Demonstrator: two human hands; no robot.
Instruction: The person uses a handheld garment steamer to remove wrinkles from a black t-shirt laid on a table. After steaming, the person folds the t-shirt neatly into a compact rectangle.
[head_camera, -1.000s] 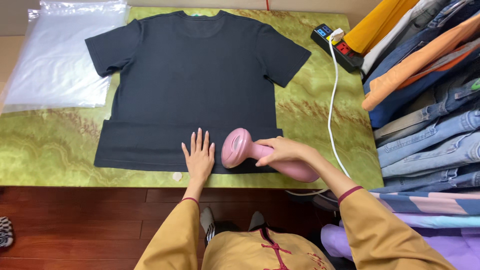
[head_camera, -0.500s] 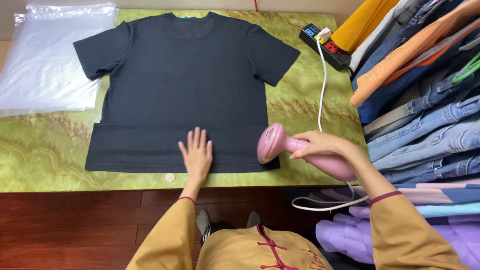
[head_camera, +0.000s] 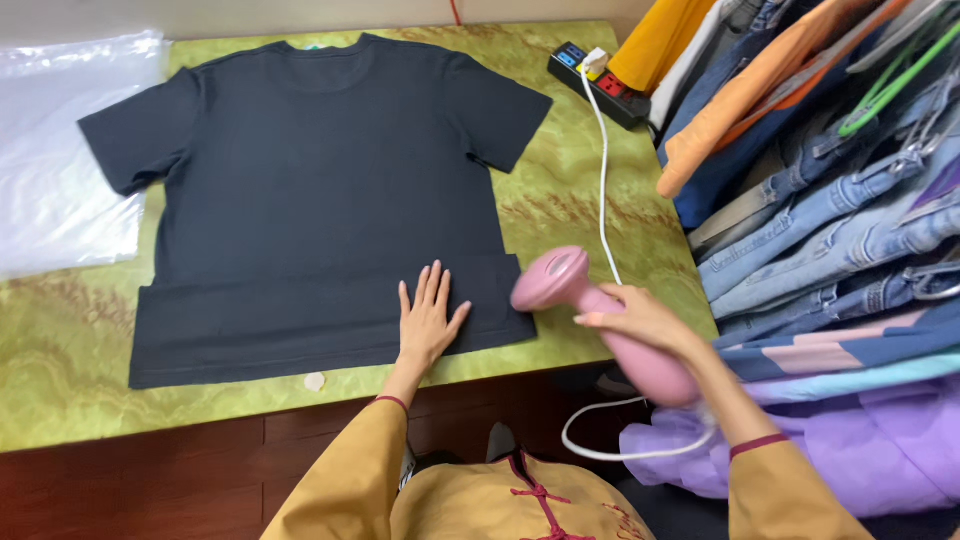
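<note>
The left hand (head_camera: 428, 322) lies flat with fingers spread on the hem of a dark t-shirt (head_camera: 310, 190), which stretches away from it across the green bench (head_camera: 70, 380). The right hand (head_camera: 645, 322) is wrapped around the handle of a pink garment steamer (head_camera: 600, 315), held just beside the shirt's hem corner, off the cloth. A white cord (head_camera: 602, 200) runs beyond that hand to a power strip (head_camera: 600, 85), with hanging clothes (head_camera: 830, 200) on its outer side and a clear plastic bag (head_camera: 60, 170) far beyond the left hand.
</note>
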